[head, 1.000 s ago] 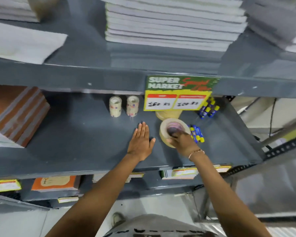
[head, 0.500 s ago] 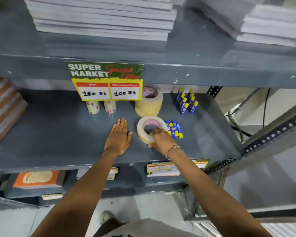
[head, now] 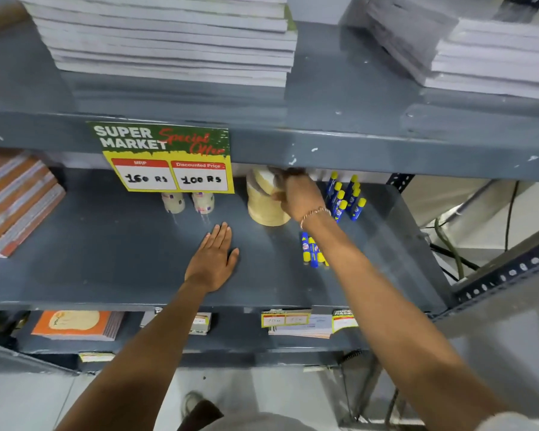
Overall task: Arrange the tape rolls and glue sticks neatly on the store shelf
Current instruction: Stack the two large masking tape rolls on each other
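A stack of wide beige masking tape rolls (head: 262,203) stands at the back of the grey shelf (head: 106,259). My right hand (head: 299,197) grips the top roll of that stack, its fingers partly hidden under the upper shelf's edge. My left hand (head: 213,259) lies flat, palm down, on the shelf in front. Two small clear tape rolls (head: 187,202) stand upright behind it, half hidden by the price sign. A few blue glue sticks with yellow caps (head: 312,248) lie beside my right forearm. Several more glue sticks (head: 346,197) lie further back on the right.
A green and yellow price sign (head: 167,157) hangs from the upper shelf's front edge. Stacks of notebooks (head: 168,38) fill the upper shelf. An orange-striped book stack (head: 16,200) sits at the shelf's left. A perforated metal upright (head: 507,272) bounds the right side.
My right hand lifted the flat masking tape roll from the shelf's front and carried it back onto the roll at the rear. The left hand stayed flat.
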`<state>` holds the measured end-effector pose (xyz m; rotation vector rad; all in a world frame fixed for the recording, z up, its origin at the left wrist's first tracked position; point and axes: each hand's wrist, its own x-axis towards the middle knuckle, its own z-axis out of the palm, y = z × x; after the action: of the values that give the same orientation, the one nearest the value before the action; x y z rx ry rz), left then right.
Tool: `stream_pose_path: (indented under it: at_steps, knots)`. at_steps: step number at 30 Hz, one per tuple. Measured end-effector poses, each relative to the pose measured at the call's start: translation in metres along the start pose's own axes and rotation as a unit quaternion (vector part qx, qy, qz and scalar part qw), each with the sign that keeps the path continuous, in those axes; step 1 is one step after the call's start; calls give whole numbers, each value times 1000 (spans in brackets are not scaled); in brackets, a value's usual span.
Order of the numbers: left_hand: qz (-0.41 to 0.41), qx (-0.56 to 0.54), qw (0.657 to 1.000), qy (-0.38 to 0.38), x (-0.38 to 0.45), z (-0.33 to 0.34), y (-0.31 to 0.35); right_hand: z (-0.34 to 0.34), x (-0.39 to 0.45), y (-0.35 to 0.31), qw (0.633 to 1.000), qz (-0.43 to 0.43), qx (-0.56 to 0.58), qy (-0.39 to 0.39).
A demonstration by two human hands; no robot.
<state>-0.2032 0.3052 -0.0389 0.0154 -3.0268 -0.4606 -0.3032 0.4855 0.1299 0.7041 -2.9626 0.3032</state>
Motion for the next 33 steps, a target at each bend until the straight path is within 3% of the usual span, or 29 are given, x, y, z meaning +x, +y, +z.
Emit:
stream_pose_path:
  at_steps: [3, 24, 26, 30, 33]
  knots:
    - [0, 20, 1000, -4, 2, 1, -2, 6, 25, -2, 999, -9, -12, -38]
    - [0, 32, 999, 5, 3, 1, 1, 14, 36, -3, 997, -29, -18, -73]
    - [-1, 34, 999, 5, 3, 1, 2, 7, 28, -8, 997, -29, -42, -62]
    - [-1, 33, 999, -11, 4, -1, 2, 17, -27, -27, 995, -87, -10, 39]
    - [-40, 15, 998, -35, 7, -2, 12, 47, -94, -32, 992, -123, 36, -2]
